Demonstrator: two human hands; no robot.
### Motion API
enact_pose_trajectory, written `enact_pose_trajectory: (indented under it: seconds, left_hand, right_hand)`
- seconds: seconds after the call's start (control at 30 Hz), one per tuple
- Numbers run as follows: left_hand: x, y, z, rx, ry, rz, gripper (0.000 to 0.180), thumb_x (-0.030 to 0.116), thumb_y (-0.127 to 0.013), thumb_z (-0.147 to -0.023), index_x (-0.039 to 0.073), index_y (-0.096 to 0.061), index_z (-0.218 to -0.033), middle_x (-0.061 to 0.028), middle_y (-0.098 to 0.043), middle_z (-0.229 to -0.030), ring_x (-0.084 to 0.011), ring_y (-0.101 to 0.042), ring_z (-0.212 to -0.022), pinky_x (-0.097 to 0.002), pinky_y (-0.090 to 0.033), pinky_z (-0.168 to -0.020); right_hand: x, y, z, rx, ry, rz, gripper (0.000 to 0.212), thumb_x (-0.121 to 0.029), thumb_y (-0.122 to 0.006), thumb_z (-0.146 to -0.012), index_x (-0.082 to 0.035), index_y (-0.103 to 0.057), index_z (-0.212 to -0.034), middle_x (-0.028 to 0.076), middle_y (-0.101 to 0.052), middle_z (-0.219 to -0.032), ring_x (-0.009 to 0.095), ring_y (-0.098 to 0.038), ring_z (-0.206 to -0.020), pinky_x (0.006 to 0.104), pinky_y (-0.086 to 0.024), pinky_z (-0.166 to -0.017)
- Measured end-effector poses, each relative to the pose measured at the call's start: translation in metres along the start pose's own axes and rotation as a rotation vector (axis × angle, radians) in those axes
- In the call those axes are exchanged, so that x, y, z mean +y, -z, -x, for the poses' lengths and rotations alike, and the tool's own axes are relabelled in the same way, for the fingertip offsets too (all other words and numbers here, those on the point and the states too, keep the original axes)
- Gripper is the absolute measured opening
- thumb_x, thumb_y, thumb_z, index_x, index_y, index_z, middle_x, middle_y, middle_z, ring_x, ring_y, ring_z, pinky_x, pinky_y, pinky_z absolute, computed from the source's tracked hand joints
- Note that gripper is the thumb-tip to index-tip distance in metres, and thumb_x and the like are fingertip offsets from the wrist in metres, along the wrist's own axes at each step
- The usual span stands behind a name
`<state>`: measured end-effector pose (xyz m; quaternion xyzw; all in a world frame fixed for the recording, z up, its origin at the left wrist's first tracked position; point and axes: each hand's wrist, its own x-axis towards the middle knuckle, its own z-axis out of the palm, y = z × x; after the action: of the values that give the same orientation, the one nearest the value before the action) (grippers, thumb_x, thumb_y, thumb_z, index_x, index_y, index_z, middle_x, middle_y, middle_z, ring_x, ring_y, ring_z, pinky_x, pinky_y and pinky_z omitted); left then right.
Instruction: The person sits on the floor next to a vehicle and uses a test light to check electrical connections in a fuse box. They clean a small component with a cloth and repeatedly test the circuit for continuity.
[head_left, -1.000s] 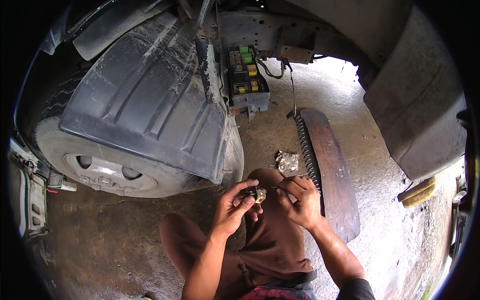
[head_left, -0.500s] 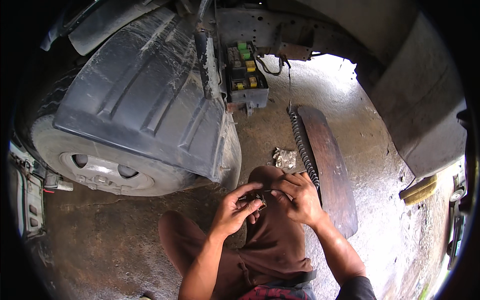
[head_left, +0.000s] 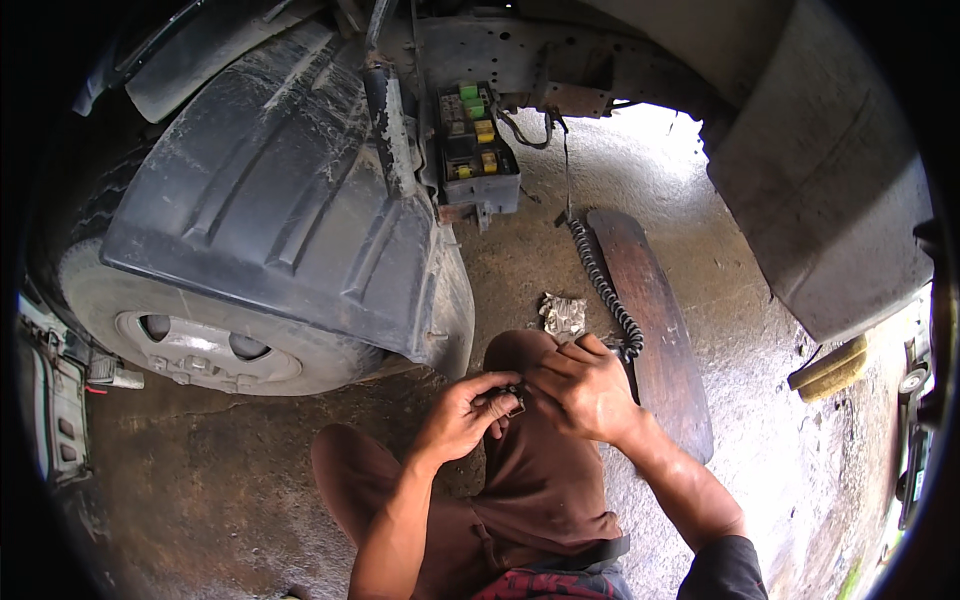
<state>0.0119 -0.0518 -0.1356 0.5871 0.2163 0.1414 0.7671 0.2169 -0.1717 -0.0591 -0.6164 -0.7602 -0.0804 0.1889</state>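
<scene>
Over my bent knee, my left hand pinches a small dark electrical part with a metal frame between thumb and fingers. Close against it on the right is my right hand, its fingers curled and pressed together. Whatever it grips is hidden behind the knuckles. A black coiled cord comes down from a clip under the vehicle and ends beside the right hand. Just beyond the hands, a crumpled silvery wrapper lies on the floor.
An uncovered fuse box with green and yellow relays hangs ahead. To the left are a dusty black fender liner and a wheel. A worn wooden board lies at right, with a grey body panel beyond and a yellowish block.
My right hand has turned and closed up, hiding the thin tip that showed between its fingers. My left hand still holds the small part. The whole view has shifted slightly.
</scene>
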Motion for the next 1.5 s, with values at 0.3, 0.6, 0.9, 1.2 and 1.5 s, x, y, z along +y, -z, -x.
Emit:
enact_pose_trajectory:
  seconds: [0.3,0.6,0.9,1.2,1.5]
  left_hand:
    - [0.014,-0.006,0.0,-0.006,-0.127,0.004,0.039,0.015,-0.082,-0.1,0.001,-0.068,-0.133,-0.0003,-0.069,-0.094,-0.0058,-0.063,-0.072,-0.0239,-0.054,-0.063]
    - [0.016,-0.005,-0.008,-0.011,-0.08,-0.062,0.028,0.012,-0.083,-0.099,0.004,-0.069,-0.122,0.0031,-0.066,-0.084,-0.0038,-0.06,-0.065,-0.0238,-0.052,-0.056]
    - [0.017,-0.006,-0.011,0.028,-0.055,-0.097,0.022,0.014,-0.082,-0.1,0.006,-0.071,-0.117,0.0051,-0.063,-0.076,-0.0023,-0.057,-0.061,-0.0228,-0.046,-0.052]
    - [0.012,-0.008,-0.012,0.078,-0.101,-0.086,0.023,0.016,-0.082,-0.1,0.007,-0.072,-0.118,0.0046,-0.065,-0.079,-0.0012,-0.056,-0.063,-0.0219,-0.044,-0.052]
    - [0.011,-0.006,-0.009,0.063,-0.098,-0.149,0.023,0.015,-0.082,-0.099,0.005,-0.074,-0.119,0.0057,-0.068,-0.085,0.0003,-0.055,-0.068,-0.0204,-0.044,-0.059]
  right_hand:
    - [0.003,-0.001,0.001,0.031,0.017,0.012,0.026,-0.029,-0.083,-0.078,-0.014,-0.078,-0.099,-0.001,-0.068,-0.092,0.018,-0.068,-0.091,0.036,-0.047,-0.083]
    - [0.007,-0.002,0.001,0.019,0.107,0.065,0.03,-0.028,-0.083,-0.075,-0.015,-0.08,-0.101,-0.003,-0.068,-0.099,0.017,-0.066,-0.095,0.0366,-0.046,-0.084]
    - [0.009,-0.008,0.005,0.038,0.103,0.103,0.029,-0.028,-0.083,-0.076,-0.015,-0.08,-0.102,-0.004,-0.066,-0.098,0.016,-0.064,-0.093,0.0358,-0.045,-0.084]
    - [0.009,-0.012,0.008,0.087,0.078,0.124,0.031,-0.024,-0.085,-0.072,-0.014,-0.08,-0.102,-0.004,-0.069,-0.101,0.016,-0.064,-0.088,0.0347,-0.047,-0.083]
    - [0.008,-0.014,0.011,0.113,0.105,0.106,0.029,-0.027,-0.082,-0.076,-0.014,-0.08,-0.103,-0.004,-0.064,-0.094,0.016,-0.062,-0.089,0.0349,-0.045,-0.082]
